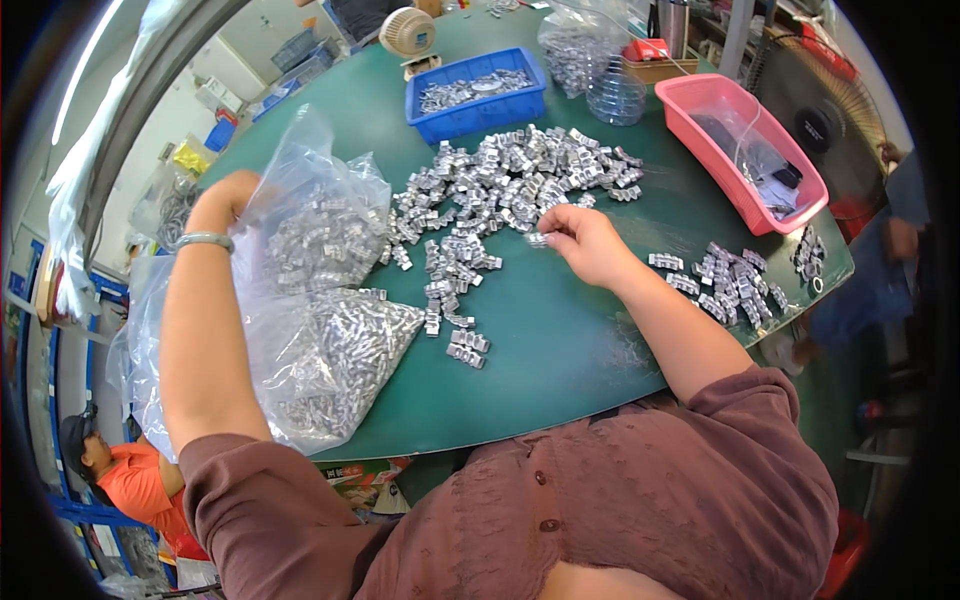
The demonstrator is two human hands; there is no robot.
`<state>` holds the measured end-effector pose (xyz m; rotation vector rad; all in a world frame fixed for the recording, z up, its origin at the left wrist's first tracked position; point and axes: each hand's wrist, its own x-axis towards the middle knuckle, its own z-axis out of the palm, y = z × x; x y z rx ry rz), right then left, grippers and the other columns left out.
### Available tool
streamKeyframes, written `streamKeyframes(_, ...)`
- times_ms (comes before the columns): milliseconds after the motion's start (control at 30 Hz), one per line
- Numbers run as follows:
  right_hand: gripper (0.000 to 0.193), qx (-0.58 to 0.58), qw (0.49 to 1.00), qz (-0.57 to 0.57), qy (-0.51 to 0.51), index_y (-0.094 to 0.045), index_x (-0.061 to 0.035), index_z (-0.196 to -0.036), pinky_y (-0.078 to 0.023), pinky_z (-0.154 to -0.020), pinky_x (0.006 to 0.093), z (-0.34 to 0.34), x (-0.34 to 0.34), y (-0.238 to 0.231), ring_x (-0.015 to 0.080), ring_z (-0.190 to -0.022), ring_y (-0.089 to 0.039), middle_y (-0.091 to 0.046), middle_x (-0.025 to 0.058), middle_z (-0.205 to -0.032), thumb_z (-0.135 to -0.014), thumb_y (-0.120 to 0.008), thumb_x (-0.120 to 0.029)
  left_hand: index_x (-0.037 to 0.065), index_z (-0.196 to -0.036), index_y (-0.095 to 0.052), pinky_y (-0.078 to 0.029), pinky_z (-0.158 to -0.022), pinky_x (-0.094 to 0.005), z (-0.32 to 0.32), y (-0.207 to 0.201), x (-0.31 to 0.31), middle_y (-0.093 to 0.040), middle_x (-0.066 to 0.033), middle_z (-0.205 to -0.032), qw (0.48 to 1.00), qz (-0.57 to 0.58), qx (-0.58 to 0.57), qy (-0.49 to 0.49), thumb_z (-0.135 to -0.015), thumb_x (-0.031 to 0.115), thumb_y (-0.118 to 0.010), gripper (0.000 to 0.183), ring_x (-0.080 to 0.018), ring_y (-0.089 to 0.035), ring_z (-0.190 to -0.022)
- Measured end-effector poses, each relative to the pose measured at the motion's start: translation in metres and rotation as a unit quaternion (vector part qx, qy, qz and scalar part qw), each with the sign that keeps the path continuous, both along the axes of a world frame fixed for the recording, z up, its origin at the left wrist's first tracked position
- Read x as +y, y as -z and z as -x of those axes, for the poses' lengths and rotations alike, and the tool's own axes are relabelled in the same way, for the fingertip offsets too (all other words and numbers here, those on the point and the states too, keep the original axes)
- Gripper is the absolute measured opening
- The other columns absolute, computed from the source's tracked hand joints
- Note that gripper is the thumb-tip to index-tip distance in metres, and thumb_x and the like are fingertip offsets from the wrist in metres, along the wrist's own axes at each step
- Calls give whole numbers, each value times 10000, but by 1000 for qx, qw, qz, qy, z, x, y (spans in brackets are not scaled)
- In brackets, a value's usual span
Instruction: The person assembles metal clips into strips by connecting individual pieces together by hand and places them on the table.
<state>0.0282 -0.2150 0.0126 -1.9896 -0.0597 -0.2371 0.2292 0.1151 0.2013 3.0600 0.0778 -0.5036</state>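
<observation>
My right hand (590, 245) is over the green table, thumb and fingers pinched on a small silvery metal part (537, 240). Just beyond it spreads a large heap of similar metal parts (520, 165), with a few strung out toward me. At the left, my left hand (236, 192) is at the upper edge of a clear plastic bag (315, 225) of metal parts; its fingers are hidden by the plastic. Nearer to me, beside my left forearm, lies another clear bag (350, 365), full of small shiny pieces.
A blue bin (478, 120) of metal pieces and a small fan (408, 35) stand at the far side. On the right are a pink basket (690, 130) and a smaller group of parts (735, 285). A plastic jug (616, 95) stands behind the heap. Other people are nearby.
</observation>
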Motion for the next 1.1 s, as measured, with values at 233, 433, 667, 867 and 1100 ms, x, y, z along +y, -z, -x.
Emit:
streamKeyframes(233,144,61,942,-313,-109,-534,9,-915,-436,-625,219,2,4,-13,102,-707,-525,-550,41,-809,-779,-492,25,33,-880,-614,-442,-642,-269,49,-13,-55,-626,-83,-776,833,258,-436,220,-775,188,-543,200,-144,-572,-705)
streamKeyframes(433,137,49,909,-393,-132,-529,5,-924,-447,-642,227,12,1,-23,108,-688,-537,-548,38,-821,-788,-508,6,26,-972,-578,-438,-632,-233,145,92,-120,-588,-30,-791,796,589,5,137,-816,166,-536,214,-94,-523,-678)
streamKeyframes(667,140,42,897,-407,-169,-533,2,-934,-456,-646,229,16,9,-22,110,-714,-548,-557,43,-842,-795,-520,-9,39,-936,-537,-458,-604,-248,185,156,-132,-596,-62,-766,614,774,155,13,-848,141,-498,140,-130,-561,-651)
streamKeyframes(867,138,65,896,-399,-185,-534,3,-934,-461,-643,235,17,14,-23,114,-738,-555,-561,50,-835,-799,-521,-21,51,-900,-550,-458,-587,-253,187,173,-129,-592,-56,-744,549,817,177,-6,-849,144,-498,119,-130,-555,-634)
streamKeyframes(1100,191,141,878,-418,-184,-517,12,-996,-473,-644,255,16,12,-16,144,-760,-575,-569,77,-876,-821,-511,-62,35,-880,-551,-437,-540,-248,184,188,-126,-557,-36,-670,468,856,208,-70,-849,133,-497,117,-108,-514,-575)
